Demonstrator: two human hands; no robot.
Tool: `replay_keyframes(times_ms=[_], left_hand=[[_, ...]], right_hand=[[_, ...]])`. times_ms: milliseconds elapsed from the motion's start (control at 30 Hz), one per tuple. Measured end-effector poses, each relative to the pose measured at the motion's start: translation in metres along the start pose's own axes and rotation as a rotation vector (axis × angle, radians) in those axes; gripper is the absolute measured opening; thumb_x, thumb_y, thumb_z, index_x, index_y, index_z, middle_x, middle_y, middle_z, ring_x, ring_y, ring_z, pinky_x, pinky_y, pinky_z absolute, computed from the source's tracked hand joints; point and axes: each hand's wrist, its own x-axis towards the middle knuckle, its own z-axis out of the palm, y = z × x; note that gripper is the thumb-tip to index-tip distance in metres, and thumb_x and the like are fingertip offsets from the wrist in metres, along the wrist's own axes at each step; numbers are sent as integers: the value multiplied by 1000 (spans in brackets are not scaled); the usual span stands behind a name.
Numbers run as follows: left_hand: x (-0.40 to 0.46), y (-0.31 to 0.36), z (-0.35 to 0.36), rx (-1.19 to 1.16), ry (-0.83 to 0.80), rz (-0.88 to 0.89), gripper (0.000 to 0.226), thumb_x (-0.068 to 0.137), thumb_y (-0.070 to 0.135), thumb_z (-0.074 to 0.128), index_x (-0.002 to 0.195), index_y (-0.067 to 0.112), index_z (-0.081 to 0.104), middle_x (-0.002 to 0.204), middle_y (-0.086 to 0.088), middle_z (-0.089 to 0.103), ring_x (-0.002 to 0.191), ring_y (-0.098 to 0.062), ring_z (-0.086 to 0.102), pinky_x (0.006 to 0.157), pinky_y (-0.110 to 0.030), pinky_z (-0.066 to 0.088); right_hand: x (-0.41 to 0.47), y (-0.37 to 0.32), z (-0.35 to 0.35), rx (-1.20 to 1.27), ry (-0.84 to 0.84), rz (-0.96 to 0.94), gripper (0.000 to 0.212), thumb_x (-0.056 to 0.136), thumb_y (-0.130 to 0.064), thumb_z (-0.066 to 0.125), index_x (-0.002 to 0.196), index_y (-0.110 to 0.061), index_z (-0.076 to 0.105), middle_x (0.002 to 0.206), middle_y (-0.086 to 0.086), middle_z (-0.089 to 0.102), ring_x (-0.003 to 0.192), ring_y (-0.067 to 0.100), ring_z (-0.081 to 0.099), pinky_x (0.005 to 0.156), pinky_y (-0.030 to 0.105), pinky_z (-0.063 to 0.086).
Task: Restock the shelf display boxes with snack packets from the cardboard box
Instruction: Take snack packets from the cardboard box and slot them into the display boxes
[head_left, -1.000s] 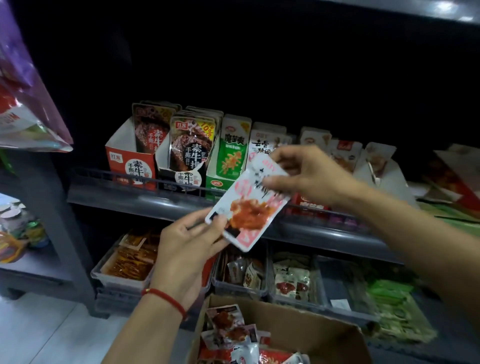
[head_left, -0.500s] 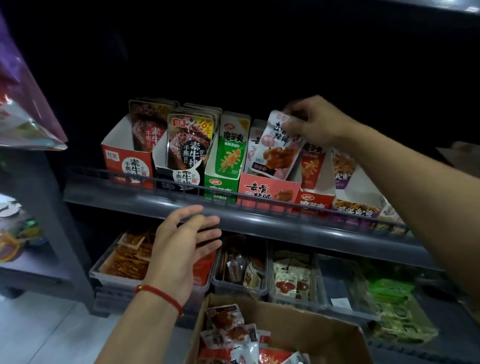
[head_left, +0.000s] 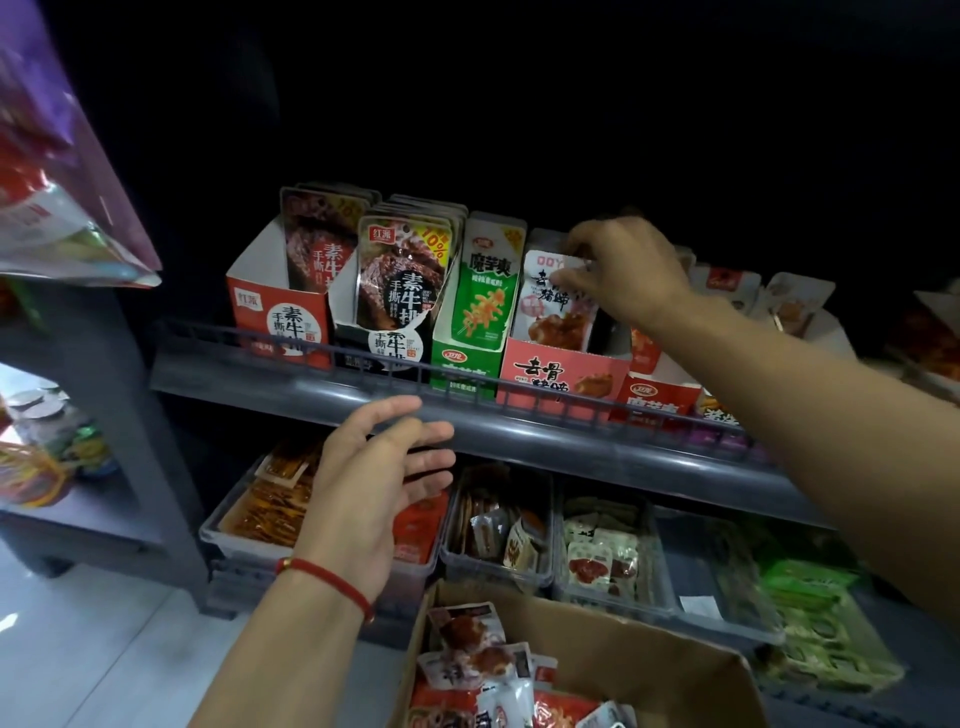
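My right hand (head_left: 626, 267) pinches the top edge of a white-and-pink snack packet (head_left: 553, 306) that stands upright inside the pink display box (head_left: 561, 376) on the upper shelf. In front of the shelf rail my left hand (head_left: 379, 467) hovers with fingers spread and holds nothing; a red string is on its wrist. The cardboard box (head_left: 649, 654) sits at the bottom centre, with several more of the same packets (head_left: 483, 660) inside it.
Left of the pink box stand a green display box (head_left: 460, 364), a black one (head_left: 387, 351) and a red one (head_left: 278, 322), all holding packets. A grey shelf rail (head_left: 467, 410) runs across. Clear bins (head_left: 498, 530) of snacks fill the lower shelf. A purple bag (head_left: 57, 156) hangs at the top left.
My right hand carried the packet from mid-air up to the shelf and lowered it into the pink display box. My left hand let go of it and stayed low with fingers spread.
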Motion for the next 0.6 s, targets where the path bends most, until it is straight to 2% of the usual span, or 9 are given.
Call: replay_keyframes(times_ms=[200, 300, 400, 467, 600], left_hand=[[-4, -1, 2, 33, 2, -6, 24, 100, 4, 57, 121, 15, 64, 94, -9, 79, 95, -33, 75, 81, -43, 63], [-7, -2, 0, 90, 5, -16, 24, 97, 3, 61, 118, 15, 65, 94, -10, 79, 94, -33, 75, 83, -45, 63], [-10, -7, -2, 254, -24, -4, 21, 97, 6, 62, 114, 18, 67, 93, -7, 79, 91, -28, 75, 83, -43, 62], [-11, -13, -1, 387, -67, 6, 20, 96, 6, 63, 110, 19, 68, 93, -6, 79, 87, -24, 74, 81, -41, 63], [-19, -38, 8, 686, -147, 79, 18, 92, 10, 67, 99, 27, 68, 87, -5, 76, 84, -27, 72, 80, -49, 60]], right_hand=[[-2, 3, 1, -41, 20, 10, 46, 96, -39, 65, 133, -13, 58, 121, 15, 63, 110, 32, 61, 85, 41, 53], [-7, 8, -6, 1, 60, -22, 39, 101, -37, 59, 133, -15, 57, 119, 15, 62, 109, 31, 59, 85, 40, 50], [-23, 12, -21, 63, 113, -98, 30, 102, -32, 56, 124, -13, 62, 116, 11, 62, 110, 29, 55, 89, 41, 47], [-44, 10, -32, 106, 143, -174, 24, 101, -27, 55, 115, -12, 65, 108, 8, 64, 103, 26, 55, 86, 40, 46], [-108, 1, -42, 193, 46, -246, 16, 97, -21, 57, 107, -15, 68, 99, 0, 64, 95, 17, 54, 84, 30, 42]])
